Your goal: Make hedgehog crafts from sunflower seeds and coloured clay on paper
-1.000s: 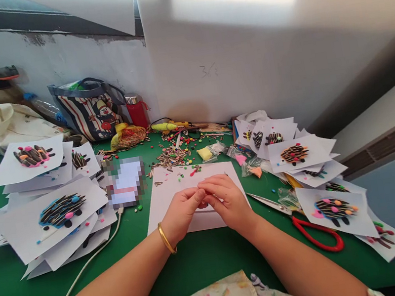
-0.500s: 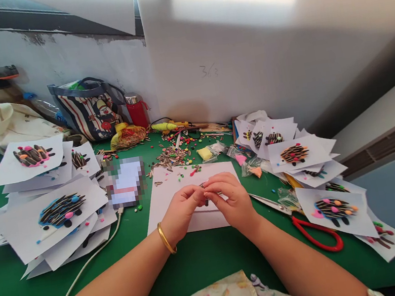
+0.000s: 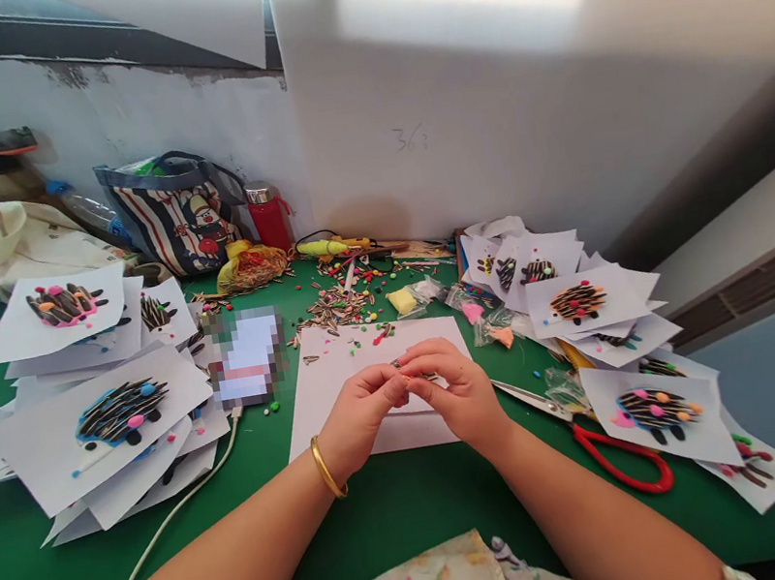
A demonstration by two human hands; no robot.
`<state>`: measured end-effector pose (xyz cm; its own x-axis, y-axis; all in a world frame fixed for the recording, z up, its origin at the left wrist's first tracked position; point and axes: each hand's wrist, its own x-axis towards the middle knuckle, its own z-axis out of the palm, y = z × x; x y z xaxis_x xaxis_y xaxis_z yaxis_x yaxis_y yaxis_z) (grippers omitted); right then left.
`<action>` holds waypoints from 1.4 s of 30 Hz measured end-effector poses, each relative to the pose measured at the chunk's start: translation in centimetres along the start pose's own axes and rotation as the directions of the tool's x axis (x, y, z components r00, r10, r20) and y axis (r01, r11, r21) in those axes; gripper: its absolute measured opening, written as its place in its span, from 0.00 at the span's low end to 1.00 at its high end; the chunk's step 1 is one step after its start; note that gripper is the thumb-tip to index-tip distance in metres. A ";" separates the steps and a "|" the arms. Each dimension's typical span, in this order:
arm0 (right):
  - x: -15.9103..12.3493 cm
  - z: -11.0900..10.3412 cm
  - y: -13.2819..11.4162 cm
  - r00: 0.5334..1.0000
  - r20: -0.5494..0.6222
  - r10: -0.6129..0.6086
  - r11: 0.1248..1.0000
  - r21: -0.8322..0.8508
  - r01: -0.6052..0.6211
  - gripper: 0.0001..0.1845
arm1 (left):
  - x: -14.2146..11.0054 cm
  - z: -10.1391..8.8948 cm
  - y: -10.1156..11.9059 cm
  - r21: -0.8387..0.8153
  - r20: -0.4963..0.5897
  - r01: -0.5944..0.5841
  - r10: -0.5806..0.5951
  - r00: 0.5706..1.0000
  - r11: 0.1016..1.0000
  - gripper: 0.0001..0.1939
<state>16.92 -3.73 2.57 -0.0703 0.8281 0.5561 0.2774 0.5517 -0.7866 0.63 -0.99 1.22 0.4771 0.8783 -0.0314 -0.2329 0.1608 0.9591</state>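
Observation:
Over a white paper sheet (image 3: 323,398), my left hand (image 3: 360,417) and my right hand (image 3: 459,391) meet at the fingertips. Both are closed in a pinch, thumbs nearly touching. Whatever lies between the fingers is small and mostly hidden, so I cannot make it out. Dark striped bits partly show behind the fingers. On the sheet's far part lie a few small coloured balls (image 3: 358,342) and a sunflower seed (image 3: 307,359). A heap of striped sunflower seeds (image 3: 337,308) mixed with coloured balls sits just beyond the sheet.
Stacked cards with seed hedgehogs stand left (image 3: 183,440) and right (image 3: 596,375). Red-handled scissors (image 3: 626,468) lie right of my hand. A phone (image 3: 247,356) with a white cable (image 3: 193,502) is left. Bagged yellow clay (image 3: 402,301), a red flask (image 3: 268,221) and a striped bag (image 3: 174,216) stand farther back.
The fingers have shifted slightly against each other, and a dark bit that showed below them is now hidden. Everything else on the table stays in place.

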 end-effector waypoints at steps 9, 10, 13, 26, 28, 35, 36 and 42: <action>0.1 -0.1 0.5 0.998 0.049 0.031 0.999 -0.037 -0.030 0.09 | 0.0 -0.1 0.2 -0.113 0.068 0.136 -0.129 0.989 0.984 0.17; 0.1 -0.1 0.6 0.998 0.056 0.030 0.999 -0.047 -0.027 0.11 | 0.0 -0.1 0.3 -0.115 0.053 0.133 -0.127 0.990 0.984 0.16; 0.1 0.0 0.7 0.996 0.085 0.013 0.998 -0.061 -0.008 0.09 | 0.1 0.0 0.4 -0.058 0.000 0.077 -0.077 0.997 0.995 0.15; 0.0 -0.3 0.8 0.998 -0.063 0.027 0.997 -0.073 -0.031 0.08 | 0.1 0.2 0.7 0.050 -0.104 0.005 0.000 0.995 0.999 0.16; -0.1 -0.2 0.8 1.000 -0.008 -0.001 0.993 -0.115 0.000 0.09 | 0.1 0.1 0.5 0.056 -0.101 0.004 0.002 0.995 0.998 0.17; -0.1 0.3 0.8 0.994 0.104 -0.027 0.977 -0.207 0.048 0.11 | 0.1 -0.2 0.3 0.067 -0.100 -0.013 0.020 0.995 0.998 0.19; -0.1 0.3 0.8 0.994 0.102 -0.022 0.976 -0.214 0.044 0.11 | 0.2 -0.2 0.3 0.064 -0.097 -0.010 0.016 0.995 0.998 0.19; -0.3 0.3 1.0 0.991 0.083 0.108 0.994 -0.039 -0.105 0.09 | 0.2 0.3 0.6 0.034 -0.060 0.021 -0.019 0.998 0.999 0.16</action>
<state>16.95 -3.34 1.55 -0.1192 0.8883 0.4435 0.3200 0.4573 -0.8298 0.76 -0.87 1.90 0.4294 0.9007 -0.0663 -0.1940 0.1637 0.9672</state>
